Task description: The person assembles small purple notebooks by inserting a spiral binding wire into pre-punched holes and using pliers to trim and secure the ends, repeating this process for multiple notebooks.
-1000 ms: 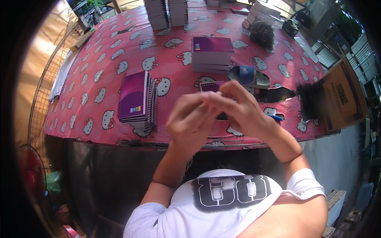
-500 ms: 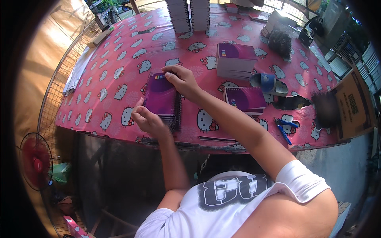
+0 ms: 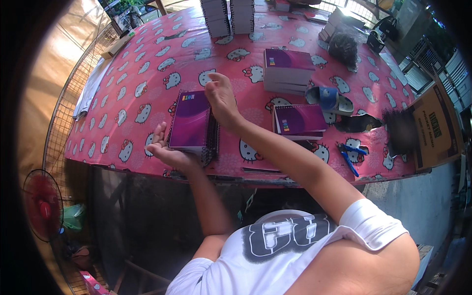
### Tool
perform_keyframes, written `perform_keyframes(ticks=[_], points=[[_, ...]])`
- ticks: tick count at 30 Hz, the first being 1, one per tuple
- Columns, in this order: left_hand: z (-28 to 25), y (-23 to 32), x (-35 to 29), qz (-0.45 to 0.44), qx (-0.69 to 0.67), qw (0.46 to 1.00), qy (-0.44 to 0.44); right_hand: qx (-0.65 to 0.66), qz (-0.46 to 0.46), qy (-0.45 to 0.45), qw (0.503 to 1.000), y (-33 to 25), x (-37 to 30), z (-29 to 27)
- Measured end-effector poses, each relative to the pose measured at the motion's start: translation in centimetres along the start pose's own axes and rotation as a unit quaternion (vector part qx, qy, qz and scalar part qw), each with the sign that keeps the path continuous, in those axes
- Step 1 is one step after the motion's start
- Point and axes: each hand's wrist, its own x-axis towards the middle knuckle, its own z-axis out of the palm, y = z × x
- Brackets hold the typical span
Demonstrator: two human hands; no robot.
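Note:
A stack of purple spiral-bound notebooks (image 3: 191, 120) lies near the table's front edge, left of the middle. Its dark wire coils show along the left and right sides. My left hand (image 3: 169, 151) is at the stack's near left corner, palm turned up and fingers apart, holding nothing. Against the upper right side of the stack is my right hand (image 3: 222, 101), its fingers loosely bent with a gap to the thumb and nothing visible in them. Part of the stack's right edge is hidden behind that hand.
To the right are a small spiral notebook pile (image 3: 299, 120), a taller block of purple-covered pads (image 3: 289, 73), a blue slipper (image 3: 329, 100), blue-handled pliers (image 3: 351, 156) and a cardboard box (image 3: 437, 125). Tall notebook stacks (image 3: 216, 19) stand at the back. A fan (image 3: 44, 206) is lower left.
My right hand has lifted off the top cover to the stack's right side. My left hand has opened and moved slightly left and down. The view has shifted a little.

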Motion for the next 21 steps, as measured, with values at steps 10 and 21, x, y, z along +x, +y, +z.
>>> perform_keyframes(ticks=[10,21], points=[[-3.1,-0.7,5.5,-0.372,-0.049,0.892,-0.251,0.239,0.393,-0.073,0.885,-4.4,-7.1,-0.1],[-4.0,-1.5,5.7,-0.371,-0.027,0.860,-0.349,0.137,0.409,-0.047,0.901,-4.2,-6.4,1.8]])
